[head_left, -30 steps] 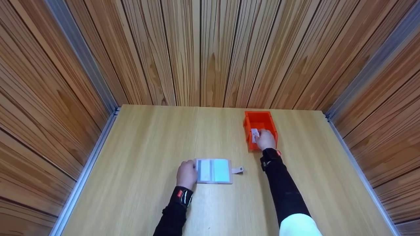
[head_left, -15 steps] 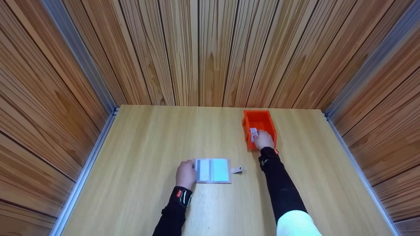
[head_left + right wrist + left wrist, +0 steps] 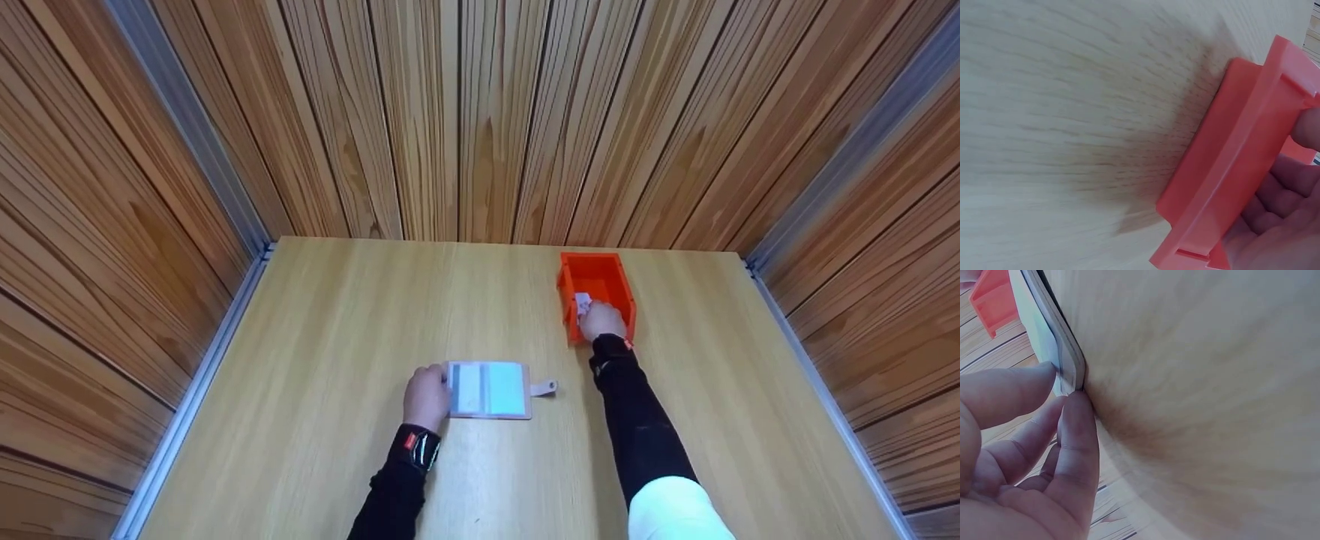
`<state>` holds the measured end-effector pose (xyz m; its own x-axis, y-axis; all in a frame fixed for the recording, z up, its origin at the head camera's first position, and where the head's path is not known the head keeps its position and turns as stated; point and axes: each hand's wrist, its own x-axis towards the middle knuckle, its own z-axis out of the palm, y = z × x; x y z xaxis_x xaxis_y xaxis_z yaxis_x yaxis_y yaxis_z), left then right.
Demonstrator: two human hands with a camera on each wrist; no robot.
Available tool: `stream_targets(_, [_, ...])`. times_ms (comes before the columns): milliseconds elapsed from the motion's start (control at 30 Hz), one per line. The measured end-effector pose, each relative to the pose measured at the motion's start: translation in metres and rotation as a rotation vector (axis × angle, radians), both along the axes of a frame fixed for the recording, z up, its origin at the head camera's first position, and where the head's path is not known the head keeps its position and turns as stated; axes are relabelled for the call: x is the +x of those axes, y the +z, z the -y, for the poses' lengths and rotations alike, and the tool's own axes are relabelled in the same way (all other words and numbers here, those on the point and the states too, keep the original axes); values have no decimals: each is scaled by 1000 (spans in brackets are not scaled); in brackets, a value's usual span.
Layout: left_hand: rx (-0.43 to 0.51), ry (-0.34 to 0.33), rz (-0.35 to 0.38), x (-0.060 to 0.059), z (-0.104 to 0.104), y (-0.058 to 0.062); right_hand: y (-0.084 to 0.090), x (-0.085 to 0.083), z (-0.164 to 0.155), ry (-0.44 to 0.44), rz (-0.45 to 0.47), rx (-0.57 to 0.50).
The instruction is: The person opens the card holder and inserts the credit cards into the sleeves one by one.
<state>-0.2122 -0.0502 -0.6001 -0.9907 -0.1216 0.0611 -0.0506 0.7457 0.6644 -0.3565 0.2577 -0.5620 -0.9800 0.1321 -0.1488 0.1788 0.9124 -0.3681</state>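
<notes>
An open card holder [image 3: 489,390] with clear sleeves lies on the table, its snap strap pointing right. At its left edge my left hand [image 3: 427,397] pinches the cover and pages; the left wrist view shows the thumb on top of the card holder [image 3: 1050,332] and a finger against its lower edge. My right hand [image 3: 603,322] reaches into an orange bin [image 3: 628,304] and holds a small white card [image 3: 583,301] at the fingertips. In the right wrist view the wall of the bin [image 3: 1241,152] covers the fingertips and the card; thumb and curled fingers show behind it.
The wood-grain table [image 3: 360,307] carries the bin near its back edge, right of centre. Wooden plank walls [image 3: 480,120] enclose the back and both sides, with metal rails [image 3: 195,390] along the side edges.
Inside the bin my right hand has shifted slightly, and less of the white card shows beside the fingers. The left hand and the card holder have stayed in place.
</notes>
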Motion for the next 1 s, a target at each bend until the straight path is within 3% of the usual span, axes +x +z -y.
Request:
stream_targets(200, [-20,-10,-51,1,0,0,-1,1,2,-12,24,31])
stream_targets(433, [-17,-10,-51,1,0,0,0,1,0,-10,81,65])
stream_targets(733, [9,1,7,0,-1,1,-3,-2,-4,-3,71,50])
stream_targets(1000, [7,6,30,0,0,1,-1,-4,-5,-21,93,-33])
